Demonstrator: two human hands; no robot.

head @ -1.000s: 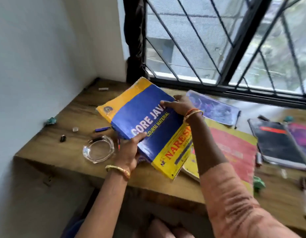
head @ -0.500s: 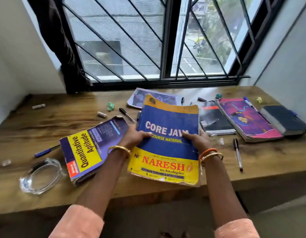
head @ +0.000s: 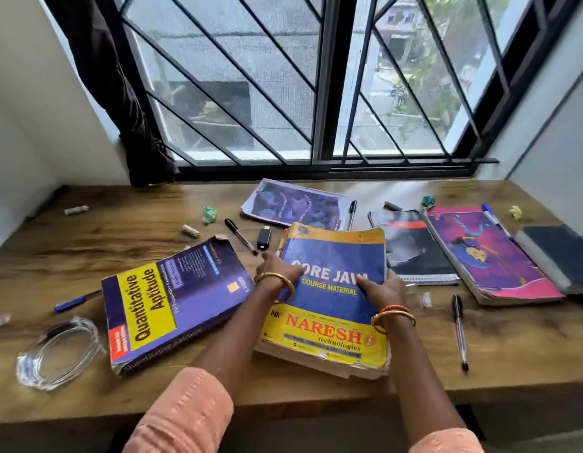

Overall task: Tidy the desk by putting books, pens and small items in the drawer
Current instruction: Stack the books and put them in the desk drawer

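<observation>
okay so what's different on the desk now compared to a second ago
The Core Java book has gone from tilted up in both hands to lying flat on a stack, with the left hand and right hand on its cover. The Quantitative Aptitude book hasn't moved.

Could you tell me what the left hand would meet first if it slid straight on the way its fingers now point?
Its fingers point right across the Core Java book; the left hand would probably meet the right hand first, resting on the same cover.
</observation>
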